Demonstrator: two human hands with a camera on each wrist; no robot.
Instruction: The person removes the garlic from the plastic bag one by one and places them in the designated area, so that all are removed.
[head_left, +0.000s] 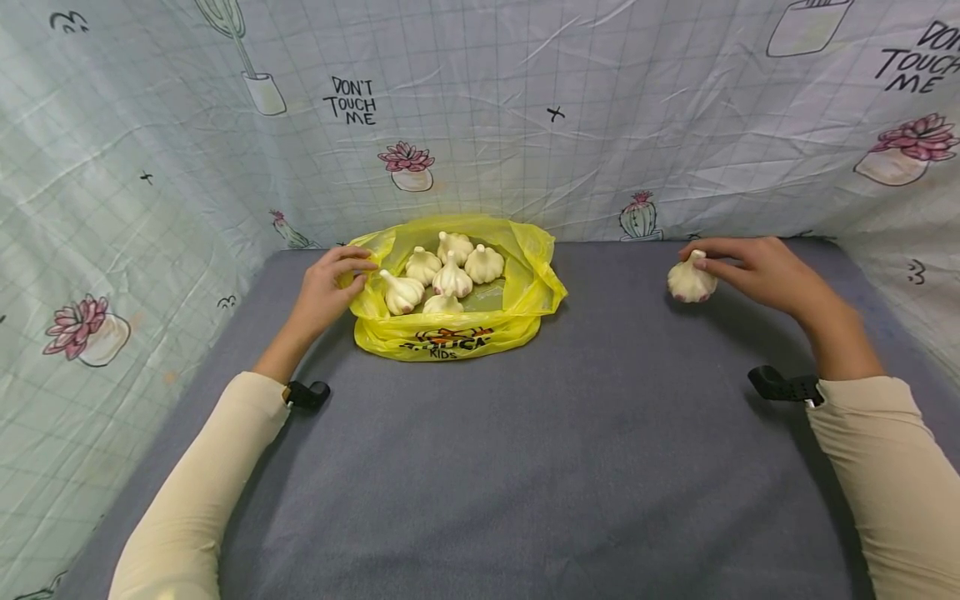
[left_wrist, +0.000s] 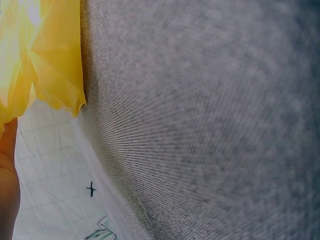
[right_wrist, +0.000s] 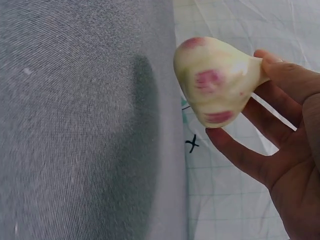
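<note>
A yellow plastic bag [head_left: 551, 292] stands with its mouth wide and several garlic bulbs [head_left: 452, 277] inside. My left hand [head_left: 324, 287] holds the bag's left rim, fingers curved over the edge and thumb beside it. In the left wrist view, part of that hand [left_wrist: 7, 185] shows below the yellow plastic [left_wrist: 55, 55]. Well to the right of the bag, my right hand [head_left: 772, 275] pinches one garlic bulb [head_left: 691, 279] by its stem. The right wrist view shows that bulb [right_wrist: 212, 82] held off the cloth, with pink patches on its base.
Grey cloth [head_left: 525, 467] covers the table. A white printed curtain [head_left: 480, 100] rises behind the bag and along the sides. Each wrist wears a black strap mount, on the left [head_left: 307, 395] and on the right [head_left: 783, 386].
</note>
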